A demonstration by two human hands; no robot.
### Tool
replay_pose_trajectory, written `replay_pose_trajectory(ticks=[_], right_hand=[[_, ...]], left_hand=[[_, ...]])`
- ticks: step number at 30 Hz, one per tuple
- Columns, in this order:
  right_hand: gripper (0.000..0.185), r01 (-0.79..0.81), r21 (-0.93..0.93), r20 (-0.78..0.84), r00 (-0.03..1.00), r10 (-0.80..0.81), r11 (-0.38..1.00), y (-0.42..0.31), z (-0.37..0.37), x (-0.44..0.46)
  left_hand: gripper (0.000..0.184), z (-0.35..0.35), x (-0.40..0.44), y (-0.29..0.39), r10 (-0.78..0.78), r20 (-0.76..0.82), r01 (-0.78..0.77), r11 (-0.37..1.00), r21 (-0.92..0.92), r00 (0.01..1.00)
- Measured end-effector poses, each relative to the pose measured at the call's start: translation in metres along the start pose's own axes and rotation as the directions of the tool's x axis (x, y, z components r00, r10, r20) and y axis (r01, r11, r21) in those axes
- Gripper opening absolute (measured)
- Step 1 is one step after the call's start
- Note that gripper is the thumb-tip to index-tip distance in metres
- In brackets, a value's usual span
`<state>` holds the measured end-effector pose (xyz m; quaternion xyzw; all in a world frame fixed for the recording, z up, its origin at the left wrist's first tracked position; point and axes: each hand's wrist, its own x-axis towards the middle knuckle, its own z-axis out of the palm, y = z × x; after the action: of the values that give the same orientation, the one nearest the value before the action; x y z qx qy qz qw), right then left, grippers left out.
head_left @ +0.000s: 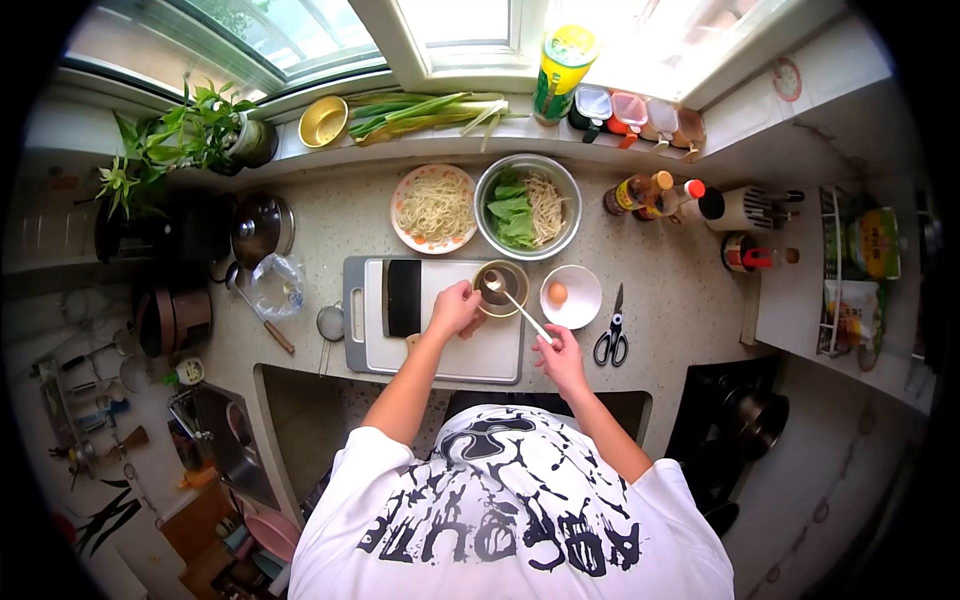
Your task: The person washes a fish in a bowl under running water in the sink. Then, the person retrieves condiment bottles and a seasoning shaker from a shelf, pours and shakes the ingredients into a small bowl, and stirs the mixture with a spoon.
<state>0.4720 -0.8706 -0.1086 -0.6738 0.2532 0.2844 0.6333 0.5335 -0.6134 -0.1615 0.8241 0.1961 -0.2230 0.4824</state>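
Note:
On the right part of the cutting board [430, 365] stands a small gold-rimmed bowl [516, 271] with dark liquid inside. My left hand [457, 308] is closed at its left rim, thumb and fingers gripping the side. A spoon with a long white handle [527, 318] is pinched in my right hand [563, 360], its head over the bowl. Whether the head touches the liquid is hard to see. Left of the bowl, a black-bladed cleaver [404, 298] lies on the board. A brown egg [557, 292] rests in a white bowl [585, 310] to the right.
Behind the board are a plate of noodles [435, 208] and a metal bowl [484, 237] of greens and sprouts. Scissors [613, 335] lie right, near sauce bottles [636, 192]. A strainer [331, 322] and ladle [262, 315] lie left. Scallions [420, 115] line the windowsill.

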Motion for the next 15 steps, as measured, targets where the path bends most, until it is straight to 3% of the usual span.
replay_pose_trajectory(ticks=[4,7,12,15], right_hand=[[0.031,0.043,0.051,-0.038,0.998,-0.041,0.998,-0.013,0.005,-0.007],[0.026,0.157,0.088,-0.072,0.986,-0.151,0.984,-0.026,0.006,-0.014],[0.023,0.398,0.216,-0.166,0.915,-0.368,0.892,-0.069,0.009,-0.028],[0.021,0.460,0.284,-0.101,0.887,-0.450,0.842,-0.095,0.019,-0.035]], left_hand=[[0.022,-0.008,-0.008,0.007,-0.090,0.083,0.109,0.959,-0.262,0.992],[0.016,-0.017,-0.024,0.022,-0.133,0.230,0.235,0.832,-0.502,0.964],[0.011,-0.015,-0.053,0.044,-0.054,0.167,0.151,0.742,-0.653,0.985],[0.011,-0.012,-0.069,0.059,0.048,0.137,0.064,0.697,-0.714,0.989]])
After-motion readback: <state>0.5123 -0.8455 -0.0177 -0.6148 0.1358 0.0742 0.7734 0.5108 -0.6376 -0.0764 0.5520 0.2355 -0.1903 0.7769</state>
